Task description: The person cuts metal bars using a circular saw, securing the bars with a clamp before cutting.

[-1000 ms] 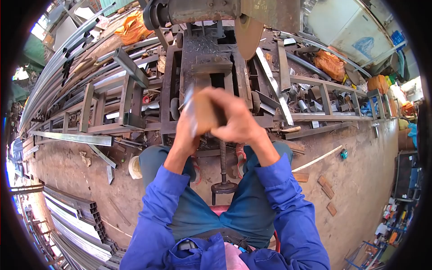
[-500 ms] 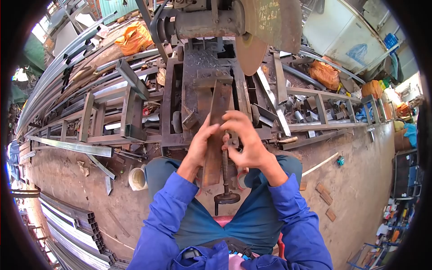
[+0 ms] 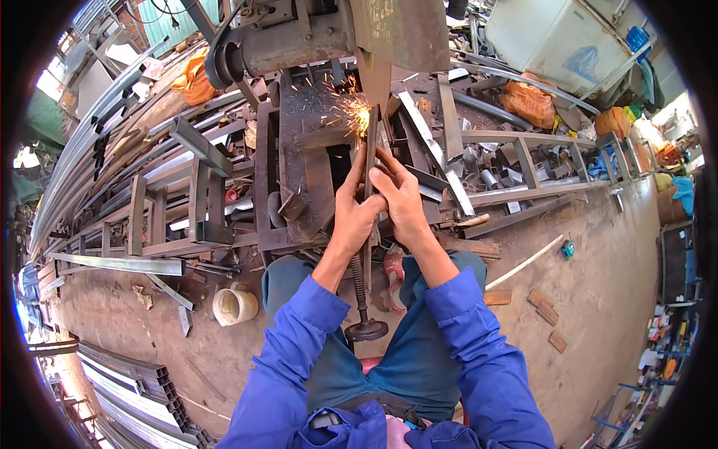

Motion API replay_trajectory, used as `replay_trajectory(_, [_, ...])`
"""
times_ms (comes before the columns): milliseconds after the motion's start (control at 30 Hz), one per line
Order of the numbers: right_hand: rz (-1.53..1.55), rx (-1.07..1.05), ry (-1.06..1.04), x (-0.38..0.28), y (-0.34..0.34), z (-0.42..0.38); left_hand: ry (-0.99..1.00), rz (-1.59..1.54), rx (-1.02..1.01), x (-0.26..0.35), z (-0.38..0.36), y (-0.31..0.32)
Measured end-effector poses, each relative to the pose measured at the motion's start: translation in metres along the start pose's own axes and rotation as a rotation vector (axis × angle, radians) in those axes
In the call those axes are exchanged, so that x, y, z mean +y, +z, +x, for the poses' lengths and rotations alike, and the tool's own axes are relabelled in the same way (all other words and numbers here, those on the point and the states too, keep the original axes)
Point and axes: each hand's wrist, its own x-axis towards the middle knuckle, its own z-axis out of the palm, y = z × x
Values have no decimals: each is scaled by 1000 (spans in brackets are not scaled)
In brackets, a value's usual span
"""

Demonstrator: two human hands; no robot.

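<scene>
Both hands grip a flat steel bar [image 3: 374, 127], turned on its narrow edge and pointing away from me. My left hand [image 3: 354, 217] closes on its left side, and my right hand [image 3: 404, 203] presses from the right, fingers stretched forward along it. The far end touches the cutting disc [image 3: 375, 81] of a cut-off saw [image 3: 292, 41], and orange sparks [image 3: 357, 116] fly up and left from the contact. Below my hands runs a threaded vise screw [image 3: 360, 288] with a round handwheel [image 3: 366, 330]. The bar's near end is partly hidden by my hands.
Welded steel frames [image 3: 202, 194] and scrap lie left of the saw, with another frame [image 3: 523, 161] to the right. A white bucket [image 3: 235, 304] stands on the floor at left. Stacked square tubes [image 3: 142, 382] lie lower left; rusty plates [image 3: 542, 305] lie right.
The bar has moved forward and turned on edge against the disc, and sparks have appeared. My right hand, loosely spread near the screw before, now presses the bar. The view has shifted right.
</scene>
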Motion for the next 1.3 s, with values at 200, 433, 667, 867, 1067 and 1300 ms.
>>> replay_trajectory(200, [-6, 19, 36, 6, 1, -2, -108, -23, -6, 5, -3, -7])
replay_trajectory(433, [-3, 88, 99, 19, 2, -2, -228, -50, 11, 0, -2, -22])
replay_trajectory(667, [70, 94, 310, 5, 17, -2, -15, 204, 61, -12, -12, -41])
replay_trajectory(867, [86, 112, 272, 13, 24, 1, 90, 345, 158, 4, -25, -36])
replay_trajectory(1067, [210, 134, 123, 29, 18, 6, 193, 572, 91, 18, -21, -32])
replay_trajectory(1300, [436, 136, 151, 39, -10, 2, 282, 570, -62, 16, -18, -15])
